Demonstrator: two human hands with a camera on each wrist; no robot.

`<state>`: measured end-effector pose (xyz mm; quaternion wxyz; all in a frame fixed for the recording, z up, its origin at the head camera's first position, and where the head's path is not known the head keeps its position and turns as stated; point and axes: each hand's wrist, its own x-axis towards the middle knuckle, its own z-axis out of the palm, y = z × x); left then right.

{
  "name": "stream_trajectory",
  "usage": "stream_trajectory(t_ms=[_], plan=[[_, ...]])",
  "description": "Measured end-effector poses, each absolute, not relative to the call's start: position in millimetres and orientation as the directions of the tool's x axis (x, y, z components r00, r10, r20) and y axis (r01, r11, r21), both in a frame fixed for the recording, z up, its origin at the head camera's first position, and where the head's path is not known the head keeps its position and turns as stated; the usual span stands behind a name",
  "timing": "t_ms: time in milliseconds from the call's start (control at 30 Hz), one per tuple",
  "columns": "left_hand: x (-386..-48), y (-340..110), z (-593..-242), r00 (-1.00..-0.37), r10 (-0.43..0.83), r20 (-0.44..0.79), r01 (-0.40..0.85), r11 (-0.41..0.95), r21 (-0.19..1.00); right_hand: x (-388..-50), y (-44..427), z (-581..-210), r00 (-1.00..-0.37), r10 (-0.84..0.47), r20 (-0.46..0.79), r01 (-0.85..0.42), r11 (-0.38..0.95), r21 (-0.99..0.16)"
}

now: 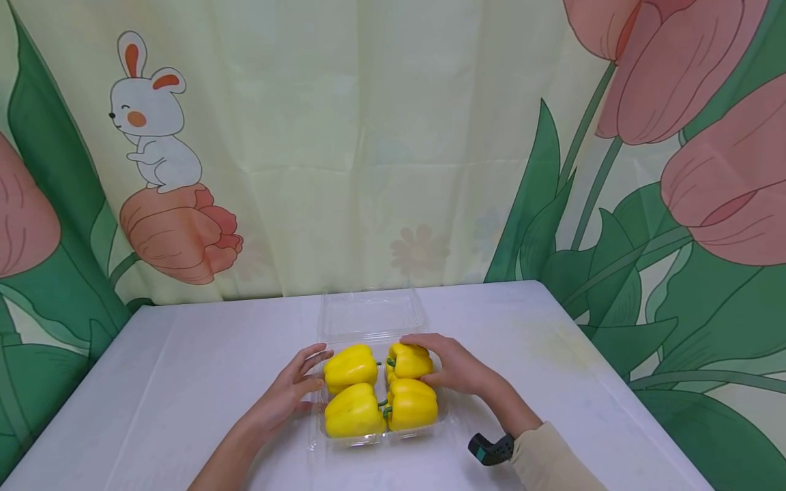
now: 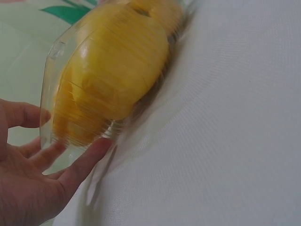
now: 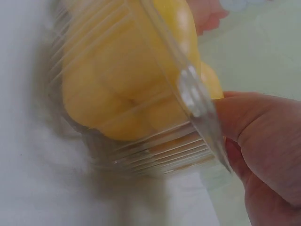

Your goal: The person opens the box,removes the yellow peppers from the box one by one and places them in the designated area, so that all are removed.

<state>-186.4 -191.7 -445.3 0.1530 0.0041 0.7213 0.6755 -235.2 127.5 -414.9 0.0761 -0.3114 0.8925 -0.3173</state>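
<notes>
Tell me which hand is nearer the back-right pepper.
Right. The right hand is on the back-right pepper; the left hand is across the clear container, at its left side.

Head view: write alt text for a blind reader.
A person's right hand holds the back-right of four yellow bell peppers in a clear container, its lid open, while the left hand is at the container's left side. Behind the white table hangs a curtain printed with tulips and a rabbit.

The right wrist view's top edge crops a yellow pepper [image 3: 176, 23].
</notes>
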Motion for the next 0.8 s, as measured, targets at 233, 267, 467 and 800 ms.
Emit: stream_trajectory(t_ms=[233,267,467,800], plan=[[-186.6,-192.2,-445.6,-0.953,0.216,-0.214,-0.199,0.090,0.976,-235.9,130.0,-418.8,-0.790,-0.607,0.092,-0.524,0.588,-0.616],[-186.6,-192.3,-445.6,-0.953,0.215,-0.214,-0.199,0.090,0.976,-236.0,130.3,-419.1,-0.788,-0.608,0.098,-0.527,0.584,-0.618],[-186.5,-192.3,-445.2,-0.956,0.202,-0.213,-0.195,0.104,0.975,-235.9,130.9,-419.9,-0.789,-0.601,0.126,-0.533,0.568,-0.627],[-186.8,-192.0,-446.0,-0.956,0.199,-0.216,-0.200,0.101,0.975,-236.4,130.6,-425.2,-0.805,-0.577,0.135,-0.516,0.571,-0.638]])
